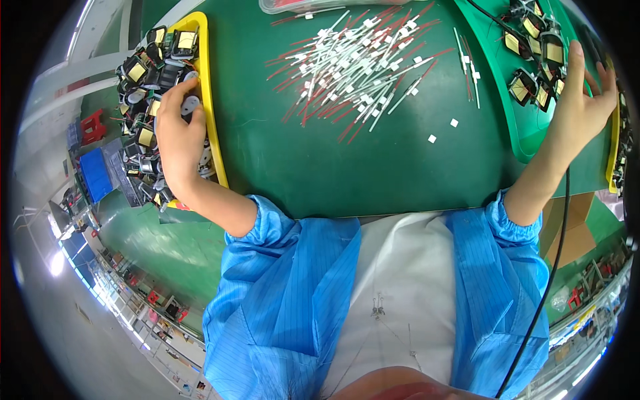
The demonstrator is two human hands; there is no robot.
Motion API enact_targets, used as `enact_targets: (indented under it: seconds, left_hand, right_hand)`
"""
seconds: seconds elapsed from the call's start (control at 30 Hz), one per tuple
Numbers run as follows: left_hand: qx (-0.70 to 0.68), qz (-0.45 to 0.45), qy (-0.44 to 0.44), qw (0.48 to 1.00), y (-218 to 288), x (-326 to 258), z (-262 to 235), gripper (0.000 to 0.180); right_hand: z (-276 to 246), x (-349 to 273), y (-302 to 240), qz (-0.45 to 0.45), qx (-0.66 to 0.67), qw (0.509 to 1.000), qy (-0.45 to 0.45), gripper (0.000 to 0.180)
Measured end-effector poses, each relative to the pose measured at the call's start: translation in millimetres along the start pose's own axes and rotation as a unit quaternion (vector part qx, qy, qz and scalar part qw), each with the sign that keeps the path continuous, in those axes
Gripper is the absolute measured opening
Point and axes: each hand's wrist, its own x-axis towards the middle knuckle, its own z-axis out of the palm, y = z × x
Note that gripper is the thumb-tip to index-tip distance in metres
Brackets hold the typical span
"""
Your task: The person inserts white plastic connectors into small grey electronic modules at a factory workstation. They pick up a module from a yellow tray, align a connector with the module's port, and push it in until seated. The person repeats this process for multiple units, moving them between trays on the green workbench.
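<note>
My left hand (179, 133) reaches over a yellow tray (215, 143) heaped with small black assemblies (137, 72) that carry cream pads and wires. Its thumb and index finger stand apart around a part with a pale grey disc (191, 105); the other fingers are largely hidden, and I see no firm hold. On the far right, my right hand (582, 107) is raised at the edge of a green tray (503, 87), fingers spread and holding nothing. Similar black assemblies with cream pads (522, 87) lie in that tray, beside the hand.
A loose pile of white-and-red wire leads with small white tabs (360, 67) covers the green table (300, 173). Two white squares (432, 139) lie nearer me. A clear plastic container (287, 7) stands at the back. A black cable (557, 260) runs down at right, near a cardboard box (573, 230).
</note>
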Motion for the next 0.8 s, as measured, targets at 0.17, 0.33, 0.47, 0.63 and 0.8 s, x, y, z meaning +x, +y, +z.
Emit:
enact_targets:
  seconds: [0.17,0.33,0.47,0.63,0.8]
  left_hand:
    - [-0.012,-0.09,0.019,0.996,8.0,1.6,1.9,0.045]
    - [0.017,-0.131,0.027,0.991,0.9,2.9,5.5,0.038]
    - [0.015,-0.102,0.048,0.994,-1.9,4.7,8.2,0.035]
    - [0.065,-0.111,0.221,0.967,13.8,4.3,6.0,0.031]
    - [-0.073,-0.064,0.445,0.89,21.1,10.6,3.6,0.03]
  right_hand:
    - [0.6,-35.7,-41.6,-0.214,-0.112,0.962,-0.126,0.035]
    - [12.3,-65.1,-44.8,-0.315,0.084,0.829,-0.455,0.021]
    - [12.4,-73.6,-38.1,-0.354,0.065,0.8,-0.48,0.02]
    - [8.1,-72.7,-40.1,-0.347,0.037,0.787,-0.509,0.014]
    - [2.3,-61.0,-47.1,-0.312,0.076,0.794,-0.516,0.015]
